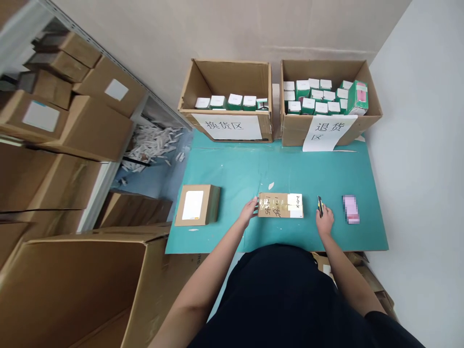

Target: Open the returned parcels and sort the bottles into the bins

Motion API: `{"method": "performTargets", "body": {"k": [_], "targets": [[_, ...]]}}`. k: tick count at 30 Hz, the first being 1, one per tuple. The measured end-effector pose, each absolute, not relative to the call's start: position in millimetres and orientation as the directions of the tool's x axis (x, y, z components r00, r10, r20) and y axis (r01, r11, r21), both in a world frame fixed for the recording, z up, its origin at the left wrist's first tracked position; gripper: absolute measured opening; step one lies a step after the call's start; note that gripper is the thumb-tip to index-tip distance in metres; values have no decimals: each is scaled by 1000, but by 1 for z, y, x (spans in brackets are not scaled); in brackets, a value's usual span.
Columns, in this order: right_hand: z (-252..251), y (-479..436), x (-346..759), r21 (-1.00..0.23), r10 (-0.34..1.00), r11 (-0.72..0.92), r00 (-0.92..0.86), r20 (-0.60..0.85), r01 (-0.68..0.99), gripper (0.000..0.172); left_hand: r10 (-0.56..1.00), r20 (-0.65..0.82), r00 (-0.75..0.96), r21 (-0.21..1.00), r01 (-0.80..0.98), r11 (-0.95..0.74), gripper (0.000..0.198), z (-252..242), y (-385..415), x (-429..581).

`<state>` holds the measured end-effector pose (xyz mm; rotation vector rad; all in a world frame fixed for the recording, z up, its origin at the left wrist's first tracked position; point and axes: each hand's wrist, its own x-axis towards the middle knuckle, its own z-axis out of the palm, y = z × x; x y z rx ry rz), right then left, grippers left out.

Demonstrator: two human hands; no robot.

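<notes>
A flat cardboard parcel point(280, 205) wrapped in clear tape, with handwriting and a white label, lies on the teal table top point(224, 166). My left hand point(249, 211) rests against its left end, fingers on the taped surface. My right hand point(324, 218) stands just right of the parcel, shut around a black and yellow utility knife point(320, 206) with its tip pointing away from me. Further left lies a small cardboard box point(197, 205) with a white label on top. A pink item point(351, 209), pixelated, lies at the table's right.
Two open cartons of small green and white boxes, the left point(224, 79) marked 换货区 and the right point(331, 79) marked 退货区, stand along the table's far edge. Stacked cartons point(72, 121) and a large open carton point(83, 290) fill the left. A white wall point(416, 145) bounds the right.
</notes>
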<state>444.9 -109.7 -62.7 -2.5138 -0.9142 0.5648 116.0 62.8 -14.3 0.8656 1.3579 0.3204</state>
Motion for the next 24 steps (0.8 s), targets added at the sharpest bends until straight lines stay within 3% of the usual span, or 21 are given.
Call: {"method": "performTargets", "body": {"k": [2,4,7,10,19,24], "targets": [[-50,-88,432,-675,751,-613,569,-335,411,65,608,-757,240,653,283,702,78,-11,70,121],[-39,-66,418,-782,777,-586,418,-470,211,71,587,-770,249,638,299,710,81,-6,76,129],[-23,-42,404,-803,758,-597,322,-567,-7,82,663,-699,268,715,266,647,77,0,81,139],[-14,-40,405,-837,771,-534,340,-539,-116,84,755,-591,283,806,168,568,73,-2,78,140],[-33,-36,412,-847,770,-530,394,-502,-42,83,720,-652,236,758,199,621,73,-41,72,139],[-42,-18,411,-918,853,-391,348,-388,-64,83,820,-487,302,873,186,450,64,-51,85,153]]}}
